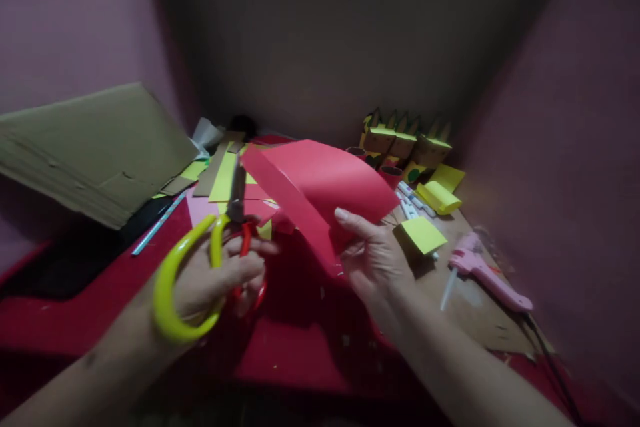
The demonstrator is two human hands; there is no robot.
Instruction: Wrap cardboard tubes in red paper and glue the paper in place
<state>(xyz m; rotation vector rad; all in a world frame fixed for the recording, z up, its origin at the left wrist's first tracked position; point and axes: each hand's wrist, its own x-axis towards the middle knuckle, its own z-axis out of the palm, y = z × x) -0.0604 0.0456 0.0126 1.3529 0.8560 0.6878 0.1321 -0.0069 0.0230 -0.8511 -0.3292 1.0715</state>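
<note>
My left hand is closed around a pair of scissors with one yellow and one red handle loop. Their dark blades point up and away, slightly blurred. In my right hand, a sheet of red paper is pinched between thumb and fingers at its near edge. The sheet bends in a curve, and a strip along its left side stands at an angle to the rest. The blades are close to the sheet's left corner; whether they touch it, I cannot tell.
A cardboard sheet leans at left, near a striped straw. At right, a pink glue gun lies on cardboard beside yellow sticky notes and markers. Several decorated cardboard pieces stand behind. Paper strips lie at back left.
</note>
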